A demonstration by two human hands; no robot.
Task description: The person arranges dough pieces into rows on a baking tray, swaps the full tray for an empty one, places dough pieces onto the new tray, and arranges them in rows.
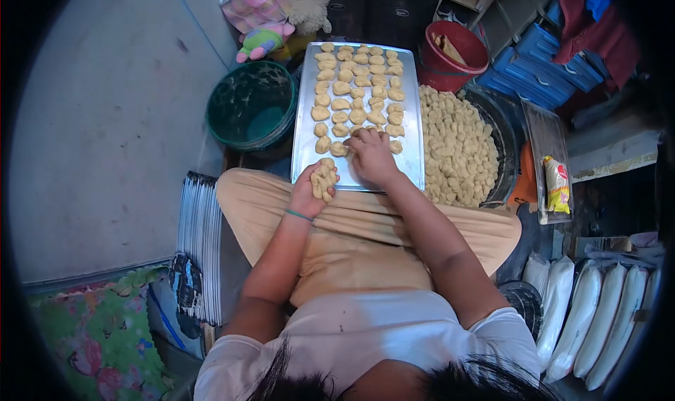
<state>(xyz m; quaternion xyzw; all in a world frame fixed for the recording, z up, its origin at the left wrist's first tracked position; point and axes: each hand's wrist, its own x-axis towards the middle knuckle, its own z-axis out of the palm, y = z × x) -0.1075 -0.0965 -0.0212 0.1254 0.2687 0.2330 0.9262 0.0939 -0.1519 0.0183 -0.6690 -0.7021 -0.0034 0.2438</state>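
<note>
Mostly, the dough pieces [358, 115] look tan, lumpy and rounded.

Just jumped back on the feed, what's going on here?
A person holds several dough-like pieces in the left hand, by the near left corner of a metal tray. The right hand is at the tray's near rows. Rows fill much of the tray; a big heap sits to its right.

White shirt [380, 331] — short-sleeved, loose tan bottoms [351, 253], thin teal wristband [299, 214] — on the left.
</note>
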